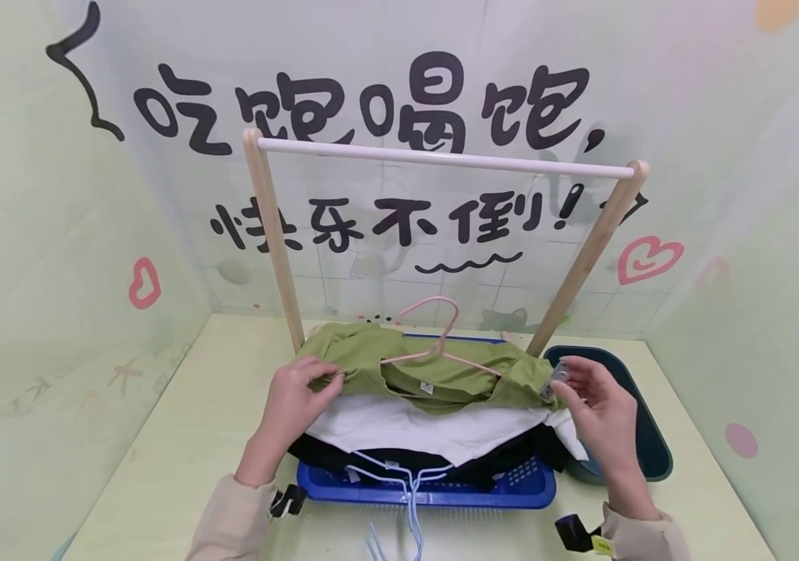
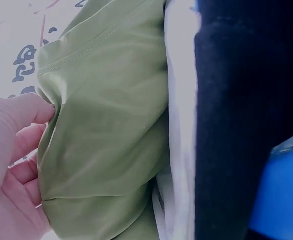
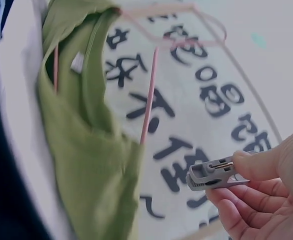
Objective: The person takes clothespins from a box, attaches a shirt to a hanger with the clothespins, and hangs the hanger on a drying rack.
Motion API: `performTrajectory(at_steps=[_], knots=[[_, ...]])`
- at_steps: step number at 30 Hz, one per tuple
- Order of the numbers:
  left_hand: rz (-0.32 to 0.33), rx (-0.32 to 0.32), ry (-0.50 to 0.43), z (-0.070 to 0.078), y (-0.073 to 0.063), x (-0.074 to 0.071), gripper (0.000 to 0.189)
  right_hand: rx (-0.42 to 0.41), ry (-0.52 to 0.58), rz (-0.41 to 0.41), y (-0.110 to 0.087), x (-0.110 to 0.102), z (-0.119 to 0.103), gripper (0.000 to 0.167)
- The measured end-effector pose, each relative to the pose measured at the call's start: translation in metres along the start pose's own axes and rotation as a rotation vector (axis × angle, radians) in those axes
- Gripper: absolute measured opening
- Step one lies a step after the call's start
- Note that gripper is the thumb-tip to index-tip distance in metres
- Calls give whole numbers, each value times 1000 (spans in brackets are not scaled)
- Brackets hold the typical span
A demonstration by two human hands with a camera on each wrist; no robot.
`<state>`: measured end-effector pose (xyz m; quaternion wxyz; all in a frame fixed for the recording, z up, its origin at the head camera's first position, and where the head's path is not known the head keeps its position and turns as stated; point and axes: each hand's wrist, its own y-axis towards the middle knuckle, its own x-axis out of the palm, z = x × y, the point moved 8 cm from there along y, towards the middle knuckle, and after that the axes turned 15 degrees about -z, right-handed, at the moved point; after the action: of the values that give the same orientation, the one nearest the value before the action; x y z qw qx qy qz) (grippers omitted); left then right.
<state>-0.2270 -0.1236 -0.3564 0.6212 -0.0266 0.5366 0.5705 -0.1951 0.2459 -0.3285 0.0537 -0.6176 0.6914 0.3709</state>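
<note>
A green shirt (image 1: 350,351) lies on top of the other clothes, with a pink hanger (image 1: 452,319) inside its neckline and the hook sticking up. At the shirt's left shoulder side, my left hand (image 1: 294,396) pinches the fabric between thumb and fingers. My right hand (image 1: 606,405) holds a grey clothes peg (image 3: 211,175) between thumb and fingers, close to the shirt's right side. In the right wrist view the peg's jaws point toward the shirt, apart from the cloth, with the hanger's arm running into the green fabric.
Under the green shirt are a white garment (image 1: 399,425) and a black one (image 1: 322,453), in a blue basket (image 1: 371,492). Light-blue hangers (image 1: 411,506) stick out at its front. Behind stands a wooden rack with a white rod (image 1: 441,158). A dark green bin (image 1: 659,448) is at right.
</note>
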Motion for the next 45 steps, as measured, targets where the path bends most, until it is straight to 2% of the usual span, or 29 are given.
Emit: performTrajectory(at_steps=[7, 11, 16, 19, 25, 28, 33, 38, 45], knots=[[-4, -8, -5, -1, 1, 0, 9, -110, 66, -96, 4, 27, -30, 34], [-7, -16, -14, -2, 1, 0, 8, -167, 94, -125, 6, 40, -46, 35], [-6, -22, -18, -1, 3, -1, 7, -270, 173, -173, 7, 59, -66, 37], [-6, -27, -17, -1, 3, -2, 7, -335, 228, -238, 7, 74, -79, 39], [-7, -28, -24, -1, 4, -2, 7, -473, 253, -321, 14, 107, -105, 39], [-9, -24, -27, -1, 4, -2, 7, -489, 284, -327, 21, 122, -113, 36], [-16, -19, -25, 0, 4, -3, 8, -464, 323, -331, 34, 143, -122, 31], [-35, -32, -24, 2, 4, -4, 8, -475, 292, -327, 45, 159, -131, 27], [-59, -39, -36, 2, 3, -4, 7, -496, 228, -378, 54, 177, -137, 24]])
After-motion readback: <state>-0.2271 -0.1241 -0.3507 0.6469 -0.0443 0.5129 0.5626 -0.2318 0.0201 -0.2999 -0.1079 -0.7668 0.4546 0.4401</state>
